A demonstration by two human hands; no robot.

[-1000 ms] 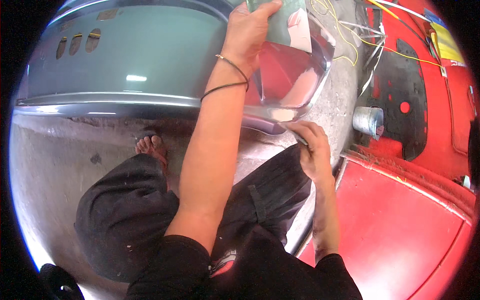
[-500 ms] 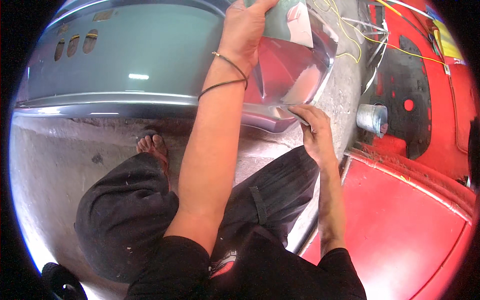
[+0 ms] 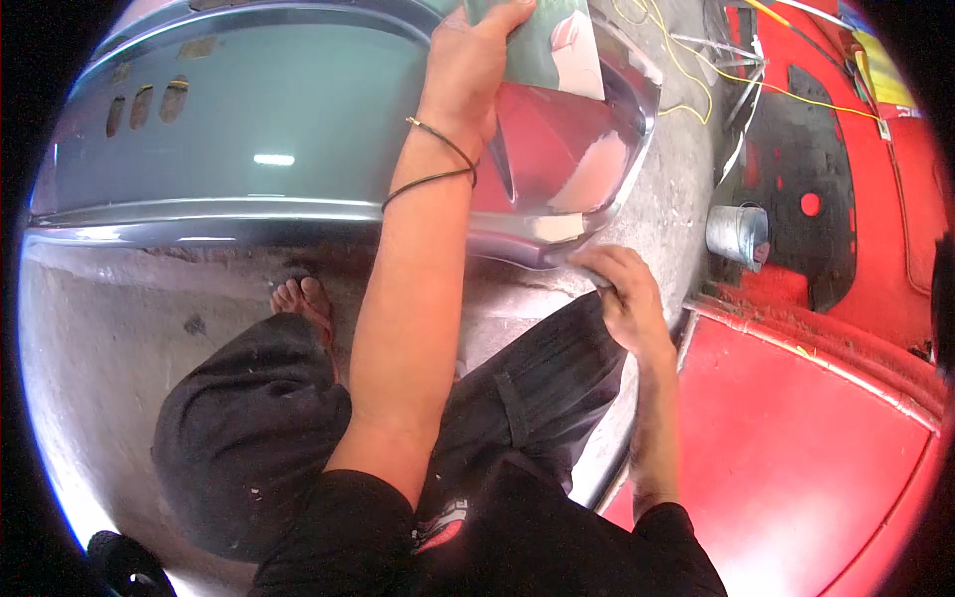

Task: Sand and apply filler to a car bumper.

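Observation:
My left hand (image 3: 466, 72) grips the edge of a flat green plate (image 3: 527, 50) at the top, with a pinkish-white smear of paste (image 3: 577, 65) on it. The plate hangs over a glossy grey-green car bumper (image 3: 308, 129). Pale filler patches (image 3: 595, 171) lie on the bumper's right end, and a smaller cream patch (image 3: 559, 228) sits on its near lower edge. My right hand (image 3: 629, 303) is closed on a thin grey spreader (image 3: 585, 267), mostly covered by the fingers. It is just off the bumper's near corner.
A metal bucket (image 3: 731, 237) stands to the right, beside a red panel with a black area (image 3: 796, 189). Another red panel (image 3: 786, 428) lies near my right forearm. A yellow cord (image 3: 796, 96) runs across the upper right. My bare foot (image 3: 303, 298) is near the bumper's underside.
My right hand has drawn the spreader back toward me, off the bumper's edge, and the cream patch there is now uncovered. The left hand and plate have shifted slightly left in view.

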